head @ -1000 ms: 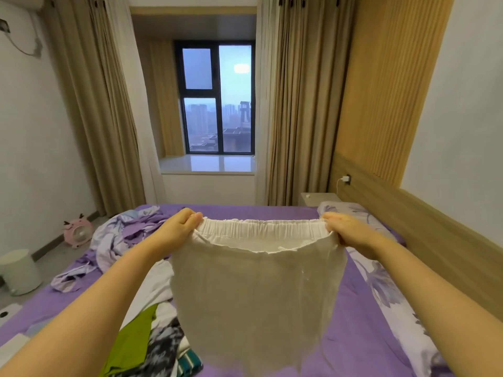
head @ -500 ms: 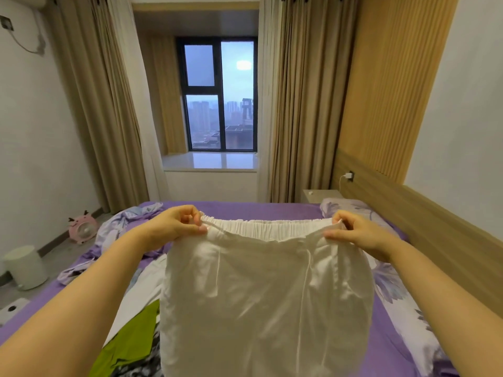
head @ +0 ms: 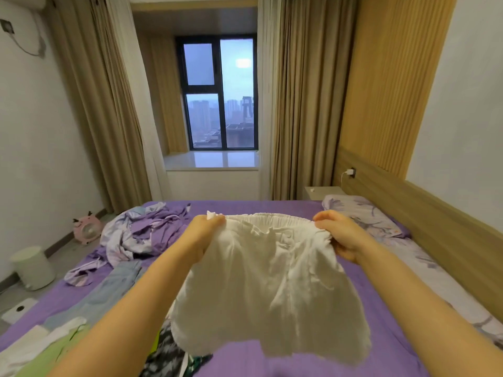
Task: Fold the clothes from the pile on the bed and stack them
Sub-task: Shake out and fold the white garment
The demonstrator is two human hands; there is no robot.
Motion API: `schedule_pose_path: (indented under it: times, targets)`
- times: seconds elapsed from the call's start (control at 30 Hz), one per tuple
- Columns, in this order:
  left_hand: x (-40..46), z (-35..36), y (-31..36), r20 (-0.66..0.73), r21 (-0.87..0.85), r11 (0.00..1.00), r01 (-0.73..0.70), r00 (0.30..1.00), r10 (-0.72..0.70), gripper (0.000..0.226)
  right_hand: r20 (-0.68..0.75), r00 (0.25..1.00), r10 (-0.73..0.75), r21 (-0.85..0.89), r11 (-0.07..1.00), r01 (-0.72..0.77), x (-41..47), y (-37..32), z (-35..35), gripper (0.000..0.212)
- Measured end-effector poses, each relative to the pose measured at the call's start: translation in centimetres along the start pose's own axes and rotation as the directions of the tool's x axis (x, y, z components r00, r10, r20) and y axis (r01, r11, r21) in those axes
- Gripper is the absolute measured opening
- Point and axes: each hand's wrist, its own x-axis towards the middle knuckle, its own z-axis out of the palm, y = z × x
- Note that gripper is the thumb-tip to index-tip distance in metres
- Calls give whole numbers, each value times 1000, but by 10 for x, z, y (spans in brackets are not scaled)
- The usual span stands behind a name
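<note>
A crumpled white cotton garment with a gathered elastic waistband [head: 268, 278] hangs spread above the purple-sheeted bed [head: 381, 346], waistband farthest away. Below its left side lies the pile of clothes [head: 89, 308]: green, pale blue, black-patterned pieces.

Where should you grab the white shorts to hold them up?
By the stretchy waistband, one grip at each end from the sides, as the left hand and right hand do. It is the thickest edge, so the white shorts hang flat below.

Both arms outstretched — left hand [head: 205, 232], right hand [head: 343, 235] clenched
</note>
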Motion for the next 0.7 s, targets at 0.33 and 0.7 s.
schedule_pose_path:
  times: [0.33, 0.7]
  targets:
    - [-27, 52, 2, 161, 21, 967, -255, 955, 248, 12, 349, 888, -298, -207, 900, 384, -31, -1, 60, 30]
    - [-46, 46, 3, 359, -56, 963, -263, 895, 265, 30, 49, 902, -428, -355, 837, 416, -37, 7, 74, 10]
